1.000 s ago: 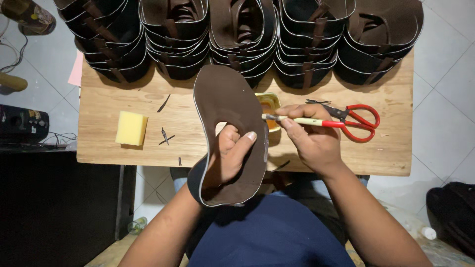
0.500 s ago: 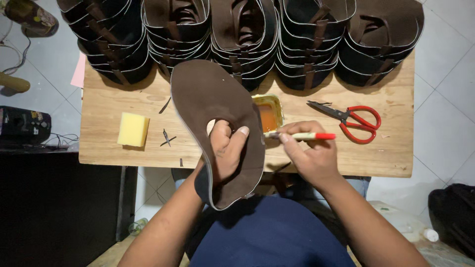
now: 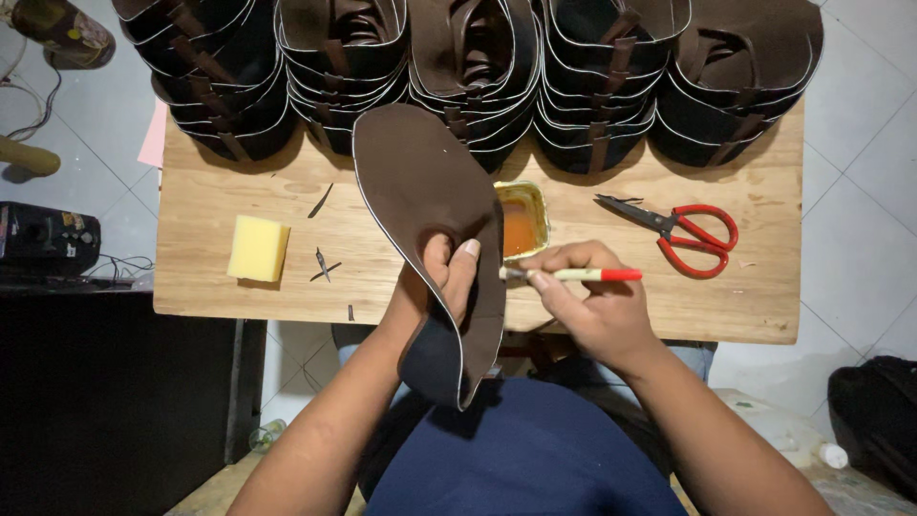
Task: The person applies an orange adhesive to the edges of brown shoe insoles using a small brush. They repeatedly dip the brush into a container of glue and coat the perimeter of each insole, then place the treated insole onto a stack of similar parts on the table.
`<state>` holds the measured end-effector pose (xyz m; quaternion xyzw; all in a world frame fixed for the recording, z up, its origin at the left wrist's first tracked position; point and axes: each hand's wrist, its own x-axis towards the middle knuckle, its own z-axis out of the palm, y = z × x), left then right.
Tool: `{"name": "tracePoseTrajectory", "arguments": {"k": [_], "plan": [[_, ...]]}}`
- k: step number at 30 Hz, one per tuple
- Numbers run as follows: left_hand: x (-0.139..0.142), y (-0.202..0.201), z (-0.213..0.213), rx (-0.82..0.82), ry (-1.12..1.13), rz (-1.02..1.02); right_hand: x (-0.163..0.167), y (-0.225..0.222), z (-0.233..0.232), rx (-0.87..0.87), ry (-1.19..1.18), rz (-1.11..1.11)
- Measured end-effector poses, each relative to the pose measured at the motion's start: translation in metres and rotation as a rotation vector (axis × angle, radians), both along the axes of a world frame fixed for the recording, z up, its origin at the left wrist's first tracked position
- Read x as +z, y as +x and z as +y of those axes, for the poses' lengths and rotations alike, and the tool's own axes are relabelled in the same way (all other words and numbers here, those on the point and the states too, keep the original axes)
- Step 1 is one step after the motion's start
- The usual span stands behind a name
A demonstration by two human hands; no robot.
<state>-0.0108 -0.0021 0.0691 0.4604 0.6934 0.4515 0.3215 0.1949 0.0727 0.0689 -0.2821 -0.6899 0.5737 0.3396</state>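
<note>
My left hand [image 3: 437,282] grips a long dark brown leather sole piece [image 3: 417,186] with a pale edge, thumb and fingers pinching its middle, so it curls around the hand. My right hand [image 3: 583,306] holds a thin brush with a cream handle and red end [image 3: 585,275], its tip touching the right edge of the sole. Just behind the brush sits a small square tin of orange-brown glue [image 3: 522,220] on the wooden table [image 3: 755,296].
Stacks of dark brown sandal uppers [image 3: 478,67] line the far edge of the table. Red-handled scissors [image 3: 683,232] lie to the right, a yellow sponge [image 3: 258,248] to the left, with small leather scraps [image 3: 323,263] between. A black device [image 3: 48,239] sits left of the table.
The sole has swung from pointing right to leaning left and curled more. My right hand with the brush has dropped from near the scissors to the sole's edge beside the glue tin.
</note>
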Motion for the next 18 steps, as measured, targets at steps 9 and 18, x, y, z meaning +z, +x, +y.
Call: {"name": "tracePoseTrajectory", "arguments": {"k": [9,18], "plan": [[-0.012,-0.004,0.003,0.06,-0.015,-0.198,-0.005,0.001,-0.002,-0.124,-0.071,0.184],[-0.004,0.003,0.0,0.038,0.008,-0.452,-0.013,-0.001,-0.009,-0.098,-0.07,0.169]]}}
